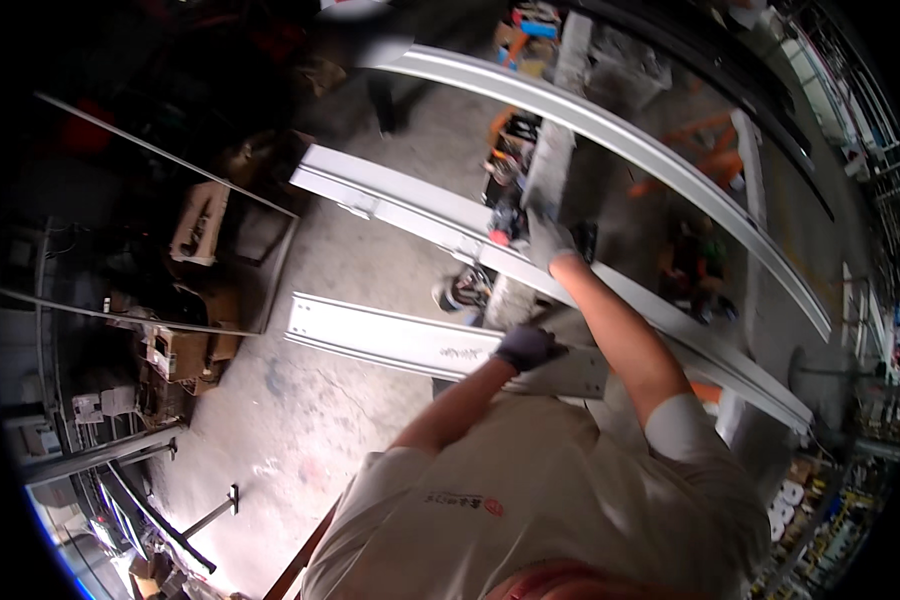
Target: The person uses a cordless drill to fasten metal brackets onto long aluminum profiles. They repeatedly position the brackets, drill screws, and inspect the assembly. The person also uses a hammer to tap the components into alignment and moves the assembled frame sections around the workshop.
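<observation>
My left hand [527, 346], in a dark grey glove, rests on the nearest white metal profile [390, 333], towards its right half. Its fingers do not show clearly enough to tell whether they are closed. Reaching out over the middle white profile [410, 207], my right hand [550, 242] wears a lighter grey glove and has its fingers stretched out, somewhat blurred. They lie by a grey support beam [552, 165] that runs away from me. Close to the right hand are a dark object with a red end [501, 236] and several tools [510, 155].
A longer white profile [610, 122] crosses on the far side. Cables or tools [463, 290] lie between the two nearer profiles. Cardboard boxes [180, 352] and thin metal bars stand to the left. Orange stands [695, 150] are beyond, and shelving with small parts [830, 510] is at right.
</observation>
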`<state>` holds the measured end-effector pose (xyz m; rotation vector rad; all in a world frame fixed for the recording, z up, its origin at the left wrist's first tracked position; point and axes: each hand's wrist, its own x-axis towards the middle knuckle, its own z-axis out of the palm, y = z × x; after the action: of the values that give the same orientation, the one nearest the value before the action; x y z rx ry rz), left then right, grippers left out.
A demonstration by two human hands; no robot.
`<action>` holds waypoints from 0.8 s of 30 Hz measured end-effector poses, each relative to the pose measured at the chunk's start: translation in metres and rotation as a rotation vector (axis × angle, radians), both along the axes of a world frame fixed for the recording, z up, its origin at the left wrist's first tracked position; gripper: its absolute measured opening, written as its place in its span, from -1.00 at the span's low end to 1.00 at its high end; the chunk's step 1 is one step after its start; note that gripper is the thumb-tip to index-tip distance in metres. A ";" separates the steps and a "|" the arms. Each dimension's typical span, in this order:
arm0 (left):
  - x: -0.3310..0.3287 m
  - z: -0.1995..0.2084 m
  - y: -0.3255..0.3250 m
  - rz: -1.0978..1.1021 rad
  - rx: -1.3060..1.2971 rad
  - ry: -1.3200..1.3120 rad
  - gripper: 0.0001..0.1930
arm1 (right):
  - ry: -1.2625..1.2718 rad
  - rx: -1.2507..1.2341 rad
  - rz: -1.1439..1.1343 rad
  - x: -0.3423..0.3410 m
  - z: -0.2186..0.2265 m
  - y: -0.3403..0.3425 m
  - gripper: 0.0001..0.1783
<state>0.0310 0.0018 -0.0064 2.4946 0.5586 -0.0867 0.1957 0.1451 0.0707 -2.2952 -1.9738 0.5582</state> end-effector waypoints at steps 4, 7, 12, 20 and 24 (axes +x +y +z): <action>-0.005 0.043 0.003 0.044 -0.084 0.075 -0.35 | -0.145 -0.053 -0.016 -0.003 0.009 0.001 0.01; -0.015 0.053 0.006 0.063 -0.094 0.077 -0.34 | -0.166 -0.094 -0.013 -0.019 0.033 0.002 0.00; -0.016 0.069 0.005 0.074 -0.111 0.075 -0.30 | -0.209 -0.044 0.040 -0.015 0.037 0.000 0.03; -0.019 0.039 0.005 0.066 -0.044 0.014 -0.34 | -0.254 0.209 0.093 -0.024 0.075 -0.036 -0.02; -0.020 0.030 0.000 0.097 -0.043 -0.037 -0.35 | 0.070 0.484 0.261 -0.007 0.064 -0.128 -0.43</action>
<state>0.0109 0.0022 0.0241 2.4187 0.6544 -0.0151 0.1891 0.0172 0.1351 -1.7270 -2.1013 0.1426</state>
